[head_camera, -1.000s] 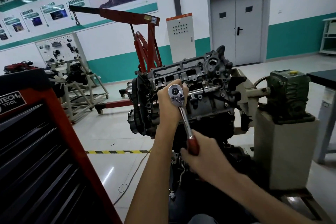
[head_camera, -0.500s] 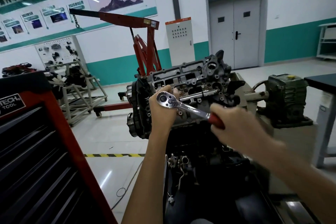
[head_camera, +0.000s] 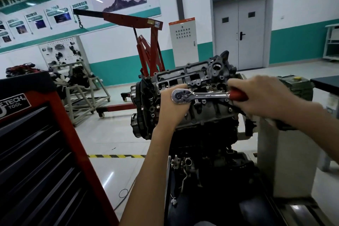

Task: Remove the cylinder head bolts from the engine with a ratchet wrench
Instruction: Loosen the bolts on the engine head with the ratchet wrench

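A grey engine [head_camera: 205, 113] with its cylinder head facing me sits on a stand at the centre. A chrome ratchet wrench [head_camera: 200, 95] with a red handle lies nearly horizontal across the head. My left hand [head_camera: 171, 108] grips under the ratchet's round head and steadies it against the engine. My right hand [head_camera: 262, 97] grips the red handle at the right. The bolt under the socket is hidden by the wrench head and my left hand.
A red and black tool cabinet [head_camera: 42, 152] stands close at my left. A red engine hoist [head_camera: 146, 46] is behind the engine. A grey pedestal [head_camera: 286, 161] with a green gearbox [head_camera: 297, 88] is at the right. A cable [head_camera: 124, 192] lies on the floor.
My right hand has swung the handle counter-clockwise, from pointing down toward me, up and round to the right until level. My left hand stayed on the wrench head.
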`<act>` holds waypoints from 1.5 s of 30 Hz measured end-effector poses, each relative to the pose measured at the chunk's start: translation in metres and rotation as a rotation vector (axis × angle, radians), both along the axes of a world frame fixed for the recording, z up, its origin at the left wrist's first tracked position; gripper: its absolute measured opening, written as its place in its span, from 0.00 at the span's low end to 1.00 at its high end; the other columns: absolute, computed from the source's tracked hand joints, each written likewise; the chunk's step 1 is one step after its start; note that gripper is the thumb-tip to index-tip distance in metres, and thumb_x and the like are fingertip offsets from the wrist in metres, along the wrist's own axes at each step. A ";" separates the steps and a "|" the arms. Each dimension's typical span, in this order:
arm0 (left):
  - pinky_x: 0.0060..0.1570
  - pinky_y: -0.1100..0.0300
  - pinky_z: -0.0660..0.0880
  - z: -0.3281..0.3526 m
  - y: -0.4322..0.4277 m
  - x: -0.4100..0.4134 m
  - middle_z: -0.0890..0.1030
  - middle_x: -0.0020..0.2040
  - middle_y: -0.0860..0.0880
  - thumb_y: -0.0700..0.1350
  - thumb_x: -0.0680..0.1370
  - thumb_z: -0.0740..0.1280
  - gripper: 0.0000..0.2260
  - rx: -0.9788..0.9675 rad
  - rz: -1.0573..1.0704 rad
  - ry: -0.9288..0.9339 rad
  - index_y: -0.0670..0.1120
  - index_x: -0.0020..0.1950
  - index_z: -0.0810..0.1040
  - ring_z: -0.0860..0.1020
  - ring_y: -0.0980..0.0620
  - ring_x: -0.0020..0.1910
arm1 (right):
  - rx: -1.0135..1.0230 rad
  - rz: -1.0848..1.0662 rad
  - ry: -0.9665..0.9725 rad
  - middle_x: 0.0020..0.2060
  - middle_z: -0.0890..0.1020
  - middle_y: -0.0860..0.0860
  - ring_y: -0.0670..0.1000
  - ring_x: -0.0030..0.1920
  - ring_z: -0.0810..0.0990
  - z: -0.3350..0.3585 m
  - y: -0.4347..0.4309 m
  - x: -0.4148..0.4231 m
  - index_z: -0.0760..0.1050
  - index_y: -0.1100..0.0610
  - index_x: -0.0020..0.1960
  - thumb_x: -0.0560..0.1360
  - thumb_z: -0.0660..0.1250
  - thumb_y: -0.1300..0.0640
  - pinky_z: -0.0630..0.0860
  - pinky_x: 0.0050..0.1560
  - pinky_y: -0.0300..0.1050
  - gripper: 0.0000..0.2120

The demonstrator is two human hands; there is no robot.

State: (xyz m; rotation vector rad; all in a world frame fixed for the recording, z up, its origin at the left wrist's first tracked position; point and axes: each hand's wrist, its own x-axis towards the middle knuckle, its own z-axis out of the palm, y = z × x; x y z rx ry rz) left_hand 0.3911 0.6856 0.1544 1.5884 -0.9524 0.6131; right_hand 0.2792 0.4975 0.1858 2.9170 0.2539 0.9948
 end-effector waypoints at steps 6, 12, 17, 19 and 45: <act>0.30 0.61 0.62 -0.015 -0.010 0.003 0.65 0.26 0.53 0.37 0.78 0.65 0.18 -0.187 0.039 0.124 0.49 0.29 0.67 0.62 0.58 0.27 | 0.384 -0.024 0.095 0.28 0.71 0.46 0.50 0.29 0.73 -0.066 0.043 -0.007 0.66 0.49 0.41 0.70 0.67 0.53 0.69 0.31 0.42 0.09; 0.35 0.77 0.70 -0.017 -0.017 -0.006 0.77 0.30 0.69 0.41 0.78 0.64 0.21 -0.284 0.013 0.225 0.66 0.34 0.78 0.74 0.71 0.31 | 1.154 0.340 0.330 0.22 0.73 0.48 0.48 0.23 0.73 -0.107 0.119 -0.003 0.68 0.53 0.31 0.68 0.70 0.62 0.71 0.26 0.40 0.13; 0.29 0.63 0.61 -0.003 -0.006 0.000 0.64 0.26 0.56 0.35 0.77 0.65 0.21 -0.070 0.052 0.041 0.51 0.29 0.63 0.61 0.59 0.27 | 0.809 0.218 0.344 0.25 0.73 0.50 0.42 0.19 0.70 -0.058 0.059 0.001 0.70 0.55 0.34 0.71 0.68 0.62 0.68 0.22 0.37 0.09; 0.30 0.60 0.60 0.003 -0.001 0.005 0.64 0.26 0.53 0.32 0.75 0.66 0.19 -0.011 0.017 0.011 0.47 0.29 0.65 0.61 0.58 0.28 | 0.406 0.113 0.252 0.28 0.74 0.47 0.41 0.25 0.72 -0.019 0.031 0.004 0.67 0.48 0.33 0.71 0.68 0.58 0.70 0.26 0.34 0.13; 0.29 0.61 0.59 -0.007 0.003 0.011 0.64 0.26 0.50 0.31 0.75 0.65 0.17 -0.073 -0.004 0.041 0.44 0.29 0.65 0.61 0.57 0.28 | 0.072 -0.047 0.042 0.28 0.72 0.44 0.44 0.29 0.72 -0.002 0.023 0.008 0.68 0.50 0.39 0.71 0.66 0.54 0.68 0.29 0.38 0.06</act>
